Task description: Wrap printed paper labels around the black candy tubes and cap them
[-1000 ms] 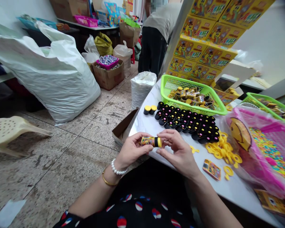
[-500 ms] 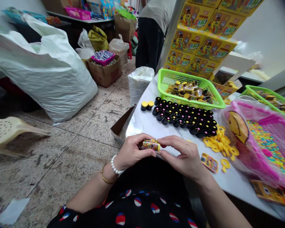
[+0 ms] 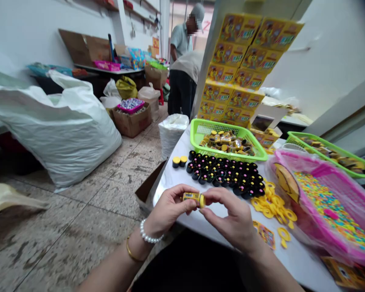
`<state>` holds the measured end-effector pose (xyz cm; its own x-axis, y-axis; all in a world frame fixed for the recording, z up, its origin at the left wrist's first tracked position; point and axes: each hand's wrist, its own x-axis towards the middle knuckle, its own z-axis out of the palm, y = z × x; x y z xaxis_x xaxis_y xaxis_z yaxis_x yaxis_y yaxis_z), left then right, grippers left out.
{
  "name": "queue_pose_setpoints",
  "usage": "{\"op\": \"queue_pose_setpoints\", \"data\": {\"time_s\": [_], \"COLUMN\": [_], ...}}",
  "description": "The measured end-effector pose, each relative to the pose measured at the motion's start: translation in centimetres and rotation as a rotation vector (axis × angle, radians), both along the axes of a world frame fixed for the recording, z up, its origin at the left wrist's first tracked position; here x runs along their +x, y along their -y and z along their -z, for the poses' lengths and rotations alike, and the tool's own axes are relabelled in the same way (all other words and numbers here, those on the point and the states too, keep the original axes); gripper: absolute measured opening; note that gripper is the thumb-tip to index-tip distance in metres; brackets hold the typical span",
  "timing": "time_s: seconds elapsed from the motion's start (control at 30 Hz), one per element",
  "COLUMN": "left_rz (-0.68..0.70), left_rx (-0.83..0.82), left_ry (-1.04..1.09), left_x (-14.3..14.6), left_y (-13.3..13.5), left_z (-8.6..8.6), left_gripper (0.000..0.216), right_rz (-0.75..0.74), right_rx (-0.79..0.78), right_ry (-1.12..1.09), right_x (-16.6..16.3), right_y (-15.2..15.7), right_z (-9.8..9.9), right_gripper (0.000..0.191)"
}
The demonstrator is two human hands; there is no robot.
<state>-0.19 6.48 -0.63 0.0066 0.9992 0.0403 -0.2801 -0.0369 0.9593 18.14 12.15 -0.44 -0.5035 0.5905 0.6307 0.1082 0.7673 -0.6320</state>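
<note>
A small canister with a yellow printed label and a yellow cap [image 3: 192,197] lies sideways between my hands, above the table's near edge. My left hand [image 3: 169,205] grips its body between fingers and thumb. At the capped end, my right hand [image 3: 231,215] pinches with thumb and index finger. Beyond my hands stand rows of small black cups [image 3: 223,168] with pink and yellow bits inside. Two yellow-capped cups [image 3: 179,162] stand at their left. A heap of yellow ring-shaped pieces [image 3: 272,202] lies to the right, and flat printed wraps [image 3: 265,235] lie beside my right wrist.
A green basket [image 3: 197,140] of wrapped canisters sits behind the cups. On the right is a pink basket [image 3: 314,160] of colourful candies. Yellow boxes [image 3: 231,73] are stacked behind. A white sack [image 3: 79,134] and a carton [image 3: 146,186] stand left; two people [image 3: 184,81] are beyond.
The view has tilted upward, bringing a second person into sight. The canister has turned in my fingers, showing another side of its label, and my right fingers have closed around its cap.
</note>
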Motion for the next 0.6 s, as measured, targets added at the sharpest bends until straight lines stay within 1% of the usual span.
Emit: {"op": "queue_pose_setpoints", "data": {"time_s": [0.03, 0.1, 0.17, 0.2, 0.23, 0.27, 0.33, 0.37, 0.4, 0.5, 0.53, 0.6], "left_rz": [-0.004, -0.026, -0.049, -0.053, -0.045, -0.034, -0.022, -0.027, -0.029, 0.008, 0.007, -0.003], "left_rx": [0.058, 0.216, 0.370, 0.410, 0.412, 0.380, 0.305, 0.291, 0.306, 0.336, 0.314, 0.226], "left_ry": [-0.044, -0.162, -0.284, -0.325, -0.349, -0.357, -0.377, -0.397, -0.416, -0.395, -0.362, -0.278], "left_x": [0.1, 0.6, 1.3, 1.8, 2.2, 2.7, 3.5, 3.8, 4.0, 4.6, 4.8, 5.3], "left_y": [-0.8, -2.6, -4.4, -5.1, -5.8, -6.3, -7.0, -7.2, -7.4, -7.8, -8.0, -8.3], "left_z": [-1.0, -3.4, -5.7, -6.6, -7.2, -7.5, -7.2, -6.8, -6.2, -4.5, -4.1, -3.5], "left_gripper": [0.027, 0.026, 0.025, 0.026, 0.026, 0.027, 0.029, 0.029, 0.027, 0.025, 0.027, 0.036], "right_rz": [0.023, 0.031, -0.020, -0.051, -0.070, -0.071, -0.065, -0.087, -0.130, -0.306, -0.345, -0.379], "right_rx": [-0.057, -0.239, -0.406, -0.446, -0.449, -0.429, -0.419, -0.463, -0.540, -0.828, -0.892, -0.945], "right_ry": [-0.025, -0.099, -0.199, -0.248, -0.294, -0.331, -0.386, -0.415, -0.447, -0.531, -0.547, -0.584], "right_x": [0.1, 0.3, 0.8, 1.1, 1.4, 1.8, 2.3, 2.4, 2.5, 2.4, 2.4, 2.4], "right_y": [-0.7, -2.3, -3.7, -4.3, -4.7, -5.0, -5.3, -5.5, -5.7, -6.7, -7.1, -7.7], "right_z": [-0.7, -2.2, -3.5, -4.0, -4.4, -4.5, -4.0, -3.4, -2.8, -1.3, -1.0, -0.8], "right_gripper": [0.019, 0.016, 0.021, 0.024, 0.026, 0.027, 0.025, 0.024, 0.025, 0.040, 0.043, 0.044]}}
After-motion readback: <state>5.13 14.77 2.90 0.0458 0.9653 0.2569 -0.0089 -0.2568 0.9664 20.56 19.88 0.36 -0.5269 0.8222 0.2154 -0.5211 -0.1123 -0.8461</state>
